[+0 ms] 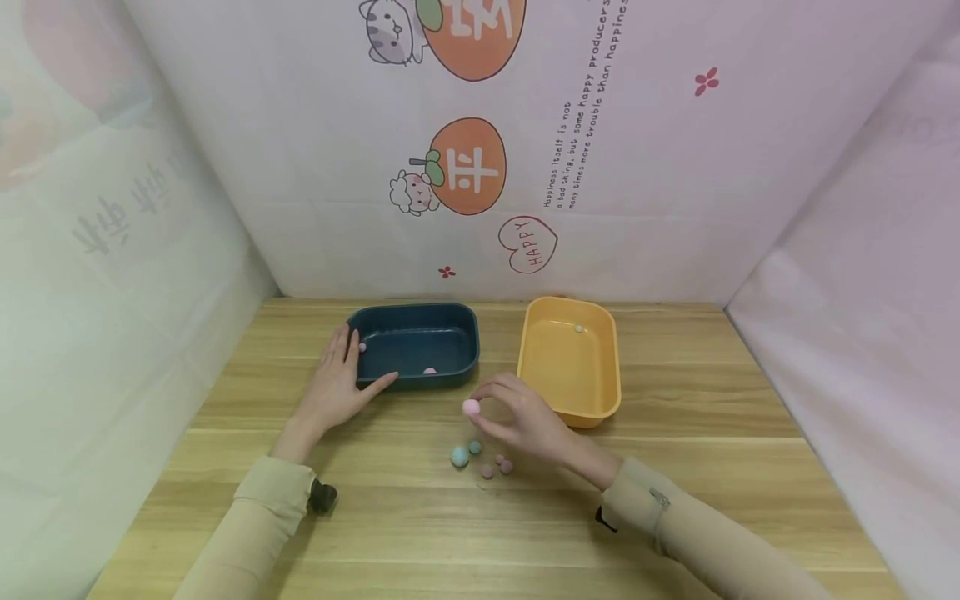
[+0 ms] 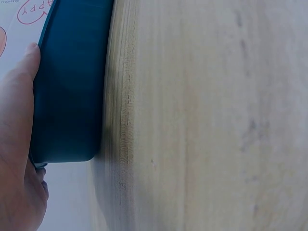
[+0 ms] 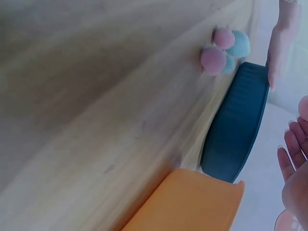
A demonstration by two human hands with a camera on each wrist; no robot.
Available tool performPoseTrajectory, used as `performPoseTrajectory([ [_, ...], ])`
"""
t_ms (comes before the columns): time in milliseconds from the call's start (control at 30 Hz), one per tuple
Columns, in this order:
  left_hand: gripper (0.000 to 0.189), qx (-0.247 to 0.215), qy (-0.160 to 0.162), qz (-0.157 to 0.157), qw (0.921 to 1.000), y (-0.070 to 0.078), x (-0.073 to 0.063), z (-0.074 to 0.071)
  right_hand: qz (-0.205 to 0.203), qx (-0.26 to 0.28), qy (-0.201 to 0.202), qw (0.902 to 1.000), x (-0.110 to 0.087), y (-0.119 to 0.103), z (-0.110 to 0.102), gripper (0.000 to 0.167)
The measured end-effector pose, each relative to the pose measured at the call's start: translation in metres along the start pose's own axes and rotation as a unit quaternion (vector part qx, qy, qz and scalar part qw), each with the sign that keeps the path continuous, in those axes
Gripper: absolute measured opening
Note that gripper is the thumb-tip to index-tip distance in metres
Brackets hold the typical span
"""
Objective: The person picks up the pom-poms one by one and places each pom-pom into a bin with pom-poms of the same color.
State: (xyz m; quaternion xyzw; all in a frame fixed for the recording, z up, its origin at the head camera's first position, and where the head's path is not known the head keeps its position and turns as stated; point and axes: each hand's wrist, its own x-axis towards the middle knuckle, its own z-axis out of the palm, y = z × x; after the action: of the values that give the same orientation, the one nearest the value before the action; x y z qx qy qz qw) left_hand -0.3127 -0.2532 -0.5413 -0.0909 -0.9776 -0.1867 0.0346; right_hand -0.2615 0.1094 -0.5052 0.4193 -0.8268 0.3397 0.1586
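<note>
Pale wood-grain surface [image 1: 450,533], w/ small fuzzy pink & pale-blue balls [image 1: 460,456] loose; a brush from R hand [image 1: 525,425] could roll them. It's raised above, thumb & fingertips pinching round pink fuzzy ball [image 1: 471,407]; tip-only hold, poss. slip. L hand [image 1: 333,392] spread at near-left corner of dark-blue rectangular plastic tray [image 1: 420,382]; uneven push might shift it. Finger contact partly hidden, can't be sure.

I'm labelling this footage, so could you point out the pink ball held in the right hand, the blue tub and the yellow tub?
Held pink ball [image 1: 471,407]: head view, its exposed side.
Blue tub [image 1: 408,348]: head view, its bare inside floor.
Yellow tub [image 1: 568,367]: head view, its bare inside floor.
</note>
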Motion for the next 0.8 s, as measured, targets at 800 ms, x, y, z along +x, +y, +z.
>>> performPoseTrajectory([
  [800,0.123,0.001,0.007,-0.003,1.0000,0.001,-0.001,0.001,0.052,-0.022,-0.007,0.9984,0.050,0.016,0.017,0.015],
])
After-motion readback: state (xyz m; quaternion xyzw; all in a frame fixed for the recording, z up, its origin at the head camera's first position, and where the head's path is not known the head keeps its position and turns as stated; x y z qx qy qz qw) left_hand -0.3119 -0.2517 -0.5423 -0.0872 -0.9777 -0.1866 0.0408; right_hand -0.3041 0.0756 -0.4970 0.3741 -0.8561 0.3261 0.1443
